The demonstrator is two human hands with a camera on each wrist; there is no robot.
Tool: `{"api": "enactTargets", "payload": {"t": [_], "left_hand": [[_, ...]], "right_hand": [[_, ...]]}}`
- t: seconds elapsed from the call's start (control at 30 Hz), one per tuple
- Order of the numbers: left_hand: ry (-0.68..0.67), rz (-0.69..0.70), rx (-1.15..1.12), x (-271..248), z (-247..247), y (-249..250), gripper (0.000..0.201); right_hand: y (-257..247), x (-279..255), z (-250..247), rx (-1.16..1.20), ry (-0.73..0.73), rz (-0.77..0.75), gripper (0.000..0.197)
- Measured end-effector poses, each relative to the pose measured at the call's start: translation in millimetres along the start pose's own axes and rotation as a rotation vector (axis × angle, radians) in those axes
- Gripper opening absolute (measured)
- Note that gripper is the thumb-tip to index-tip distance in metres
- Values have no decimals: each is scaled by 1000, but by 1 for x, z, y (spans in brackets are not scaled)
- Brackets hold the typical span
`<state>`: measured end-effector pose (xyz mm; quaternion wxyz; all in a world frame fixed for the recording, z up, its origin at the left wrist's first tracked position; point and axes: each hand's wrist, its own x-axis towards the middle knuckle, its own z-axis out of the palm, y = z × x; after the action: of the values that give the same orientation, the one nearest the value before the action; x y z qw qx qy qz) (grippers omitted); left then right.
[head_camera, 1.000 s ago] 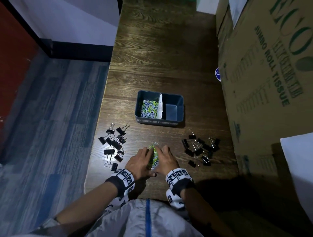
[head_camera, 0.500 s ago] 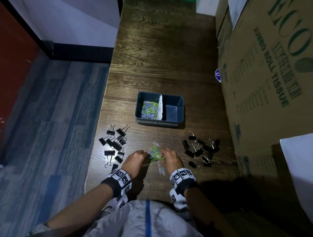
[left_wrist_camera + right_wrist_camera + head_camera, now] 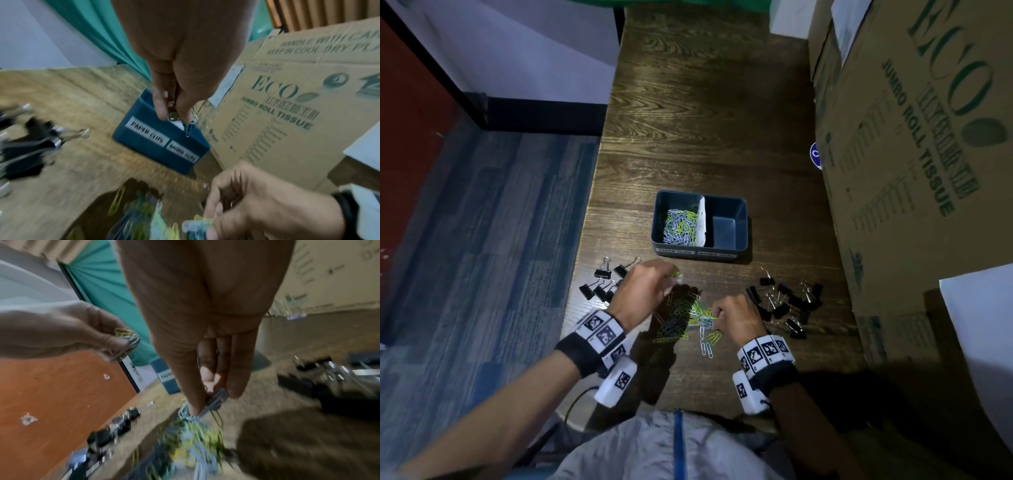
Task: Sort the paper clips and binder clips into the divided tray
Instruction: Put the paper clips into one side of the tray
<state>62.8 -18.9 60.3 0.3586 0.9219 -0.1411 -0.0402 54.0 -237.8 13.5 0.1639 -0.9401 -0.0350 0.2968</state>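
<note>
A dark blue divided tray (image 3: 741, 219) stands mid-table; its left compartment holds several green and lilac paper clips (image 3: 679, 226), its right one shows only bare floor. A loose pile of paper clips (image 3: 688, 318) lies near the table's front edge. My left hand (image 3: 650, 284) is raised between pile and tray, pinching a few paper clips (image 3: 180, 117). My right hand (image 3: 736, 315) pinches a bunch of paper clips (image 3: 213, 400) at the pile's right edge. Black binder clips lie in two groups: left (image 3: 602, 284) and right (image 3: 787, 301).
A big cardboard box (image 3: 914, 137) printed "ECO JUMBO ROLL TISSUE" walls the table's right side. The table's left edge (image 3: 589, 240) drops to blue carpet. White sheets lie at the far right (image 3: 979, 325). The tray's front carries labels, the left reading "PAPER CLIPS" (image 3: 148, 131).
Both hands were cupped round the paper clip pile; now the left hand has lifted up and forward toward the tray with a few clips, and the right hand pinches clips at the pile.
</note>
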Motion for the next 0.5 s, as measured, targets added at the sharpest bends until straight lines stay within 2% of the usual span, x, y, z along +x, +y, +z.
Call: {"api": "enactTargets", "payload": {"t": [0.17,0.3,0.37,0.5], "left_hand": [[142,31,40,59,-29,3,16],[153,-97,-19,95,-30,-5,28],[168,-145,-52,95,-25,-10,33],[308,-167,56,64,-7,-15,21]], "right_hand": [[-9,-1,-24,23,63,-61,17],[-26,1,-53,57,177,-156,21],[-39,9,-73,47,240,-204,19],[-68,36,-109,73,359,-234,18]]}}
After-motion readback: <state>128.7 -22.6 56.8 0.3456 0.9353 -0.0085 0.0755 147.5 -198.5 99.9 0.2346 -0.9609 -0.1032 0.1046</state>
